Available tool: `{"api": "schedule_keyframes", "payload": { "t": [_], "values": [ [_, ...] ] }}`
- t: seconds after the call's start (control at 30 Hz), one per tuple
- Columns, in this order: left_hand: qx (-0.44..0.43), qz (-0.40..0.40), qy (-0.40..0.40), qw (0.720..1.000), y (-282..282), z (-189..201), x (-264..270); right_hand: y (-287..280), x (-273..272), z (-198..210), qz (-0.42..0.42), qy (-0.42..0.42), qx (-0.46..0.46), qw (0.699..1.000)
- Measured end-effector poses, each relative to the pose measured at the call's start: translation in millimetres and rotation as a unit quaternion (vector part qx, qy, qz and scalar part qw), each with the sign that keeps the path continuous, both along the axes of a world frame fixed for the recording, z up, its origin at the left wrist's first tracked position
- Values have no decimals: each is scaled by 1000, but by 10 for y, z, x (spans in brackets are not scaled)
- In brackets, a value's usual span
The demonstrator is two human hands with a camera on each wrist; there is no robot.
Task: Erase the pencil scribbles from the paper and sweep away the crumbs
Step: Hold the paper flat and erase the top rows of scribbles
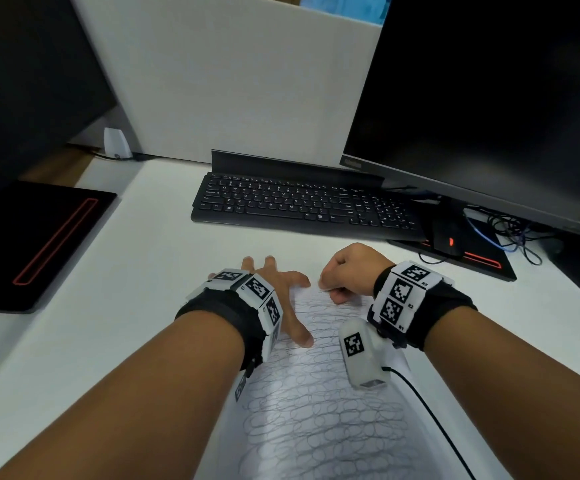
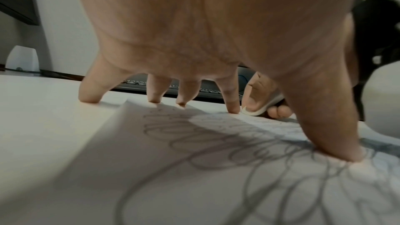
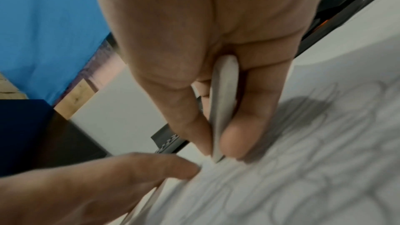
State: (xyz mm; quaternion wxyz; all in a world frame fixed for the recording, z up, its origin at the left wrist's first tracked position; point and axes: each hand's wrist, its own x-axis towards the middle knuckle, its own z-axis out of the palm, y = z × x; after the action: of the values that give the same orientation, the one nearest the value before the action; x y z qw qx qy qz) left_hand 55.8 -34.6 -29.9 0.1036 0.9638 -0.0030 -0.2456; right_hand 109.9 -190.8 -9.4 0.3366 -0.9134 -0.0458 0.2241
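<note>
Two hands worked: my left hand lay spread, fingertips pinning the thin, crease-prone paper near its far edge. My right hand pinched the soft eraser, rubbing scribbles there.

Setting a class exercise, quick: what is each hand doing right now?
Left hand: open, fingers spread, fingertips pressing the paper flat.
Right hand: closed, pinching a white eraser against the paper's far edge.
</note>
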Motion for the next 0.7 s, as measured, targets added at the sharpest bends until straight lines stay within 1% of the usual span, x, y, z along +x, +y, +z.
{"api": "schedule_keyframes", "payload": {
  "t": [0.13, 0.23, 0.37, 0.5, 0.6, 0.63, 0.7],
  "values": [
    [0, -8, -6, 1000, 4, -2, 7, 29, -67, -27, 9, 26, 16, 999],
    [4, -7, -6, 1000, 3, -10, -1, 0, -45, -15, -24, 7, 22, 999],
    [1, -7, -4, 1000, 8, 5, 3, 28, -82, -42, -3, 34, 33, 999],
    [1, -10, -6, 1000, 3, 13, 2, -15, -57, -47, -38, 14, 43, 998],
    [4, -12, 2, 1000, 4, 30, -5, 25, -116, -64, -1, 47, 44, 998],
    [4, -13, 2, 1000, 3, 30, -4, 29, -126, -67, -2, 51, 43, 998],
    [5, -13, 1, 1000, -4, 25, -12, 13, -105, -65, -30, 36, 48, 998]
  ]
}}
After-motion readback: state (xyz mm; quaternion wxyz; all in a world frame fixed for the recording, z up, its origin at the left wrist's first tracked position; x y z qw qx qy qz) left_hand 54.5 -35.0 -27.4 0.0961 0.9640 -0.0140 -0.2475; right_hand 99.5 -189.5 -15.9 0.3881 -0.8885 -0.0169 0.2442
